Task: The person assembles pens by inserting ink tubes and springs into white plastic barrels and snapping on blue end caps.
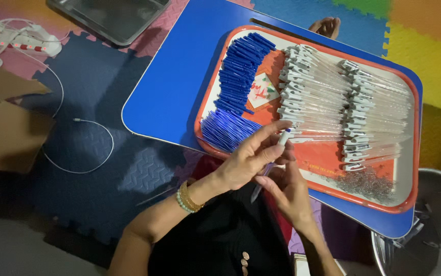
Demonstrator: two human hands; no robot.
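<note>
My left hand (251, 158) and my right hand (288, 191) meet over the near edge of an orange tray (410, 199). Together they hold one clear pen (269, 166) with a white cap end up and its tip pointing down toward my lap. The left fingers pinch its upper part; the right hand cups it from below. On the tray lie a curved row of blue pen caps (241, 69), a heap of blue refills (225, 132), rows of clear pen barrels with white clips (323, 92), and a pile of small metal springs (369, 181).
The tray rests on a blue lap table (174, 76) over coloured foam floor mats. A metal tray (113, 18) lies at the far left, a cardboard box (5, 128) and white cable (95, 148) at left, a steel bowl (430, 225) at bottom right. Toes (327, 25) show beyond the table.
</note>
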